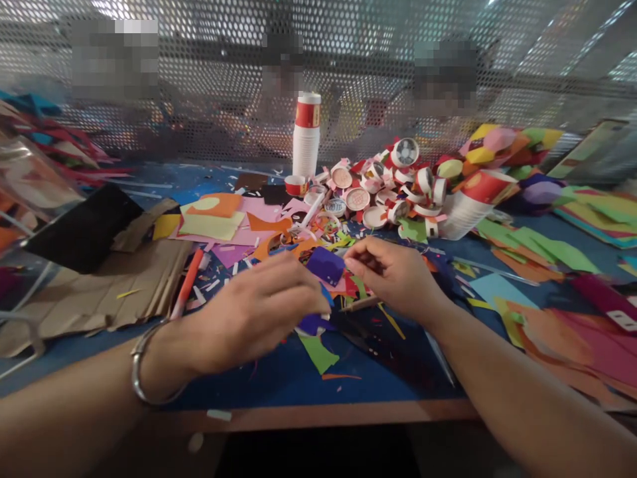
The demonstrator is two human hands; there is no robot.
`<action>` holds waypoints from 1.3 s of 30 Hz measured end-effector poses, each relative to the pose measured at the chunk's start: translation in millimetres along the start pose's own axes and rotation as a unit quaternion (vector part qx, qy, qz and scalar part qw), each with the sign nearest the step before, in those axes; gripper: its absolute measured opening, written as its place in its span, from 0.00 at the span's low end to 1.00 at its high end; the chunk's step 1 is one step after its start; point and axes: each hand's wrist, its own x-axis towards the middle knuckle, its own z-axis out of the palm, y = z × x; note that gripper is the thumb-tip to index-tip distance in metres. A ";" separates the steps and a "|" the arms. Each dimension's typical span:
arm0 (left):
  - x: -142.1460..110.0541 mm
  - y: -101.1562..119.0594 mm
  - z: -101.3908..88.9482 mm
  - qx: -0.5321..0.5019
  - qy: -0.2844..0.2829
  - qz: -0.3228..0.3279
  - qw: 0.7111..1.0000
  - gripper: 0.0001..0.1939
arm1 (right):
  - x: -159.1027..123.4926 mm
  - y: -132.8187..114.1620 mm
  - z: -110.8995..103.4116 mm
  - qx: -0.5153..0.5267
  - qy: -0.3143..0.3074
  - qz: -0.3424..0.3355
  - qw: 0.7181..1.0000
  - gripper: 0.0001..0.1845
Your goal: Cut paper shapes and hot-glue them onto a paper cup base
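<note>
My left hand (269, 302), with a silver bangle at the wrist, is closed with its fingers pointing down. Under its fingertips shows a blue piece with a pale edge (314, 324), mostly hidden by the hand, so I cannot tell what it is. To the right, my right hand (395, 273) pinches thumb against fingers at the edge of a small dark-blue piece of paper (326, 267). That paper stands slightly curved between the two hands. Dark scissors (361, 337) appear to lie on the blue table below, near a green paper scrap (319, 353).
Cut paper-cup pieces (358, 198) form a heap behind my hands. One stack of paper cups (306, 143) stands upright; another stack (472, 206) leans right. Corrugated cardboard (114, 285) and an orange-red marker-like stick (188, 282) lie left. Coloured paper (562, 352) covers the right side.
</note>
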 end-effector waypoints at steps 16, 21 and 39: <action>-3.4 -7.0 1.9 -0.046 -0.151 -0.149 0.976 0.27 | -0.3 -1.4 -1.5 -0.007 -0.006 0.001 1.000 0.08; -6.0 -11.3 12.2 -0.038 -0.202 -0.192 0.960 0.40 | -1.0 -3.9 0.8 -0.005 0.004 -0.003 1.000 0.06; -6.7 -4.6 -2.8 0.020 -0.234 -0.183 0.955 0.35 | -0.1 -2.6 -0.2 -0.001 0.010 0.001 1.000 0.05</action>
